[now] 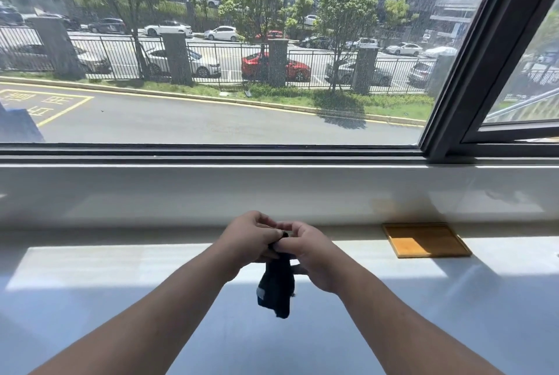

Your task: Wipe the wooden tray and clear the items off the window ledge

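Here, both hands meet above the window ledge (151,269), pinching the upper end of a dark cloth (276,290) so that it hangs free, probably to refold or bunch it for wiping. The left hand (251,238) has its fingers (266,249) closed on the cloth; the right hand (305,253) grips the same end from the other side. The wooden tray (426,240) lies flat on the ledge, well apart to the right, against the back wall, partly sunlit and bare.
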The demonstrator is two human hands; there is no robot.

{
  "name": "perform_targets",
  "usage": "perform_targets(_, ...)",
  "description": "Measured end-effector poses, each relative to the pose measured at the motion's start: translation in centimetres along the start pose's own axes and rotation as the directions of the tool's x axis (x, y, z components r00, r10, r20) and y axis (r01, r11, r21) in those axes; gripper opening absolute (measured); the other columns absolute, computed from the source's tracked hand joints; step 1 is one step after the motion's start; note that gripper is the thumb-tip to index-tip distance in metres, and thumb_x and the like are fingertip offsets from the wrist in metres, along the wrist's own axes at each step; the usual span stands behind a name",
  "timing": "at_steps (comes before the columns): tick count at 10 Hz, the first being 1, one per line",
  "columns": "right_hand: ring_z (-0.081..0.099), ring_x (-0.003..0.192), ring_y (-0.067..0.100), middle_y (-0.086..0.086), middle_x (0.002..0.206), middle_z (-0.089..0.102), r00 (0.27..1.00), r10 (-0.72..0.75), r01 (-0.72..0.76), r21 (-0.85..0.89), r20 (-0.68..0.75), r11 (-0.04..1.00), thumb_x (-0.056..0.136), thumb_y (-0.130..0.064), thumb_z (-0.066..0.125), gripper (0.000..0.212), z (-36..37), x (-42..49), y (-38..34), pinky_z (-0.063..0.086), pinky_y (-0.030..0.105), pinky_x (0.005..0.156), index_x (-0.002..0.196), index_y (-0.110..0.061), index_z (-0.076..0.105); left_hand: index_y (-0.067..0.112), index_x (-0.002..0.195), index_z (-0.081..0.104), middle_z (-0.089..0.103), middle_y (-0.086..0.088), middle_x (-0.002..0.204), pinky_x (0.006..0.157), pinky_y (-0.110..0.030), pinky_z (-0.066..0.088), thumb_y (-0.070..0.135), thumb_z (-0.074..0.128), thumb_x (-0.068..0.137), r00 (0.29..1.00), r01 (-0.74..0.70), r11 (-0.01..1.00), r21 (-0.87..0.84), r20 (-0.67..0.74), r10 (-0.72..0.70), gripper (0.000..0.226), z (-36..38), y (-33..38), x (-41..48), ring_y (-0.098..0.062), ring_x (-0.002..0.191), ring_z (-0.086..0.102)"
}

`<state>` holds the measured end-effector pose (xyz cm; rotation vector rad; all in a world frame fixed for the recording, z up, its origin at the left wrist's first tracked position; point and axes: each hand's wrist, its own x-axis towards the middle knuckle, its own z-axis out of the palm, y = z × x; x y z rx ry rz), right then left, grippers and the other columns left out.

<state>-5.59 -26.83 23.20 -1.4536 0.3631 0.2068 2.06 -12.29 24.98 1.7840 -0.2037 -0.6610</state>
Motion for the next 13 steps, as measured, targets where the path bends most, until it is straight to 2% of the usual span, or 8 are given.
perform_targets(3, 0.058, 0.089, 0.032, 0.017, 0.107, 0.054, 0.997, -0.039, 0.045, 0.093, -0.066, 0.995, 0.093, 0.015, 0.05, 0.05, 0.3, 1.4, 0.5, 0.051, 0.038, 0.069, 0.129, -0.017, 0.062, 0.02, 0.121, 0.064, 0.071, -0.007, 0.109, 0.088, -0.045, 0.056, 0.025, 0.066, 0.063, 0.991, 0.092, 0.993, -0.072, -0.092, -0.099, 0.059, -3.3, -3.9, 0.6, -0.019, 0.099, 0.067)
perform_targets(4, 0.063, 0.085, 0.033, 0.019, 0.103, 0.065, 0.999, -0.03, 0.038, 0.37, -0.027, 0.928, 0.098, 0.011, 0.052, 0.044, -0.1, 2.1, 1.3, 0.051, 0.038, 0.067, 0.134, -0.014, 0.057, 0.018, 0.127, 0.07, 0.075, -0.005, 0.121, 0.099, -0.05, 0.052, 0.031, 0.071, 0.062, 0.963, 0.234, 0.961, -0.148, 0.174, -0.208, 0.066, -3.7, -7.1, 1.5, -0.024, 0.118, 0.068)
perform_targets(5, 0.069, 0.088, 0.028, 0.007, 0.106, 0.077, 0.996, 0.044, -0.009, 0.401, -0.079, 0.916, 0.103, -0.007, 0.059, 0.04, -0.9, 2.9, 3.6, 0.057, 0.042, 0.072, 0.139, -0.023, 0.055, 0.014, 0.13, 0.071, 0.074, -0.019, 0.129, 0.104, -0.057, 0.053, 0.027, 0.068, 0.087, 0.925, 0.263, 0.926, -0.272, 0.343, -0.162, 0.045, -2.8, -9.8, 2.6, -0.042, 0.121, 0.069)
perform_targets(7, 0.076, 0.108, 0.037, 0.014, 0.126, 0.071, 0.937, 0.306, -0.311, -0.007, -0.169, 0.95, 0.092, 0.004, 0.06, 0.074, -2.0, 3.8, 14.6, 0.061, 0.056, 0.096, 0.152, -0.035, 0.04, 0.019, 0.126, 0.063, 0.079, -0.005, 0.109, 0.084, -0.048, 0.065, 0.025, 0.078, 0.078, 0.952, 0.307, 0.951, -0.038, 0.013, -0.307, 0.051, 1.8, -17.6, 3.7, -0.026, 0.096, 0.078)
perform_targets(8, 0.076, 0.102, 0.026, 0.002, 0.118, 0.072, 0.918, 0.303, -0.356, -0.196, -0.257, 0.914, 0.087, -0.001, 0.058, 0.079, -1.8, 4.4, 19.1, 0.062, 0.05, 0.094, 0.155, -0.035, 0.035, 0.03, 0.14, 0.046, 0.071, 0.005, 0.111, 0.069, -0.03, 0.058, 0.024, 0.078, 0.08, 0.928, 0.373, 0.921, 0.111, -0.046, -0.371, 0.069, 3.4, -22.3, 3.4, -0.016, 0.092, 0.074)
perform_targets(9, 0.067, 0.113, 0.02, -0.001, 0.139, 0.059, 0.909, 0.276, -0.393, -0.424, -0.312, 0.816, 0.085, -0.012, 0.058, 0.08, -1.3, 3.8, 22.8, 0.061, 0.041, 0.095, 0.157, -0.037, 0.033, 0.029, 0.149, 0.043, 0.06, 0.011, 0.113, 0.063, -0.022, 0.05, 0.029, 0.075, 0.085, 0.932, 0.352, 0.88, 0.319, -0.036, -0.36, 0.072, 4.5, -26.5, 3.3, -0.004, 0.089, 0.066)
perform_targets(11, 0.044, 0.145, 0.022, -0.001, 0.161, 0.046, 0.92, 0.231, -0.387, -0.64, -0.317, 0.664, 0.101, -0.058, 0.048, 0.064, -2.1, 3.5, 23.1, 0.043, 0.04, 0.116, 0.159, -0.032, 0.039, 0.026, 0.144, 0.056, 0.062, 0.003, 0.145, 0.086, -0.027, 0.049, 0.046, 0.071, 0.091, 0.943, 0.289, 0.837, 0.465, 0.011, -0.332, 0.059, 4.4, -26.4, 3.6, -0.012, 0.111, 0.062)
perform_targets(13, 0.019, 0.16, 0.022, -0.006, 0.166, 0.04, 0.948, -0.216, -0.07, -0.819, -0.232, 0.57, 0.097, -0.074, 0.039, 0.078, -3.6, 3.0, 8.4, 0.023, 0.042, 0.128, 0.16, -0.03, 0.04, 0.036, 0.154, 0.047, 0.052, 0.012, 0.158, 0.097, -0.032, 0.046, 0.076, 0.058, 0.089, 0.99, -0.007, 0.83, 0.558, -0.11, 0.082, 0.077, 1.6, -11.9, 4.5, -0.014, 0.138, 0.053)
